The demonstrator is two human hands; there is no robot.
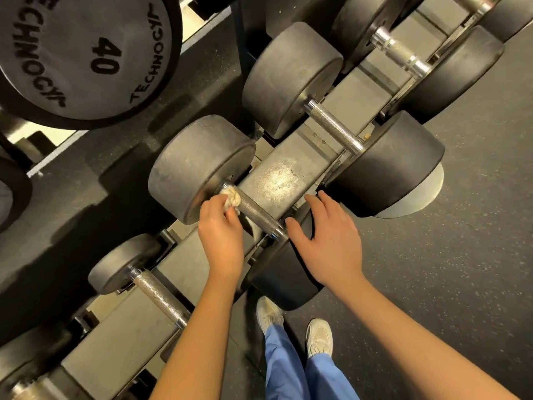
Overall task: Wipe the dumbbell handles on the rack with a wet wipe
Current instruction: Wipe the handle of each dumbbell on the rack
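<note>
Left hand [220, 229] palm down, fingertips pinching wet wipe [230, 197] against far end of dumbbell handle [256, 215]. Right hand [328, 241] fingers straight, spread, flat on near dumbbell head [284, 284]. Grey rack [277, 174] runs diagonally; speckled rubber floor [447, 269] at right. Wipe crumpled, off-white; handle knurled, chrome.
</note>
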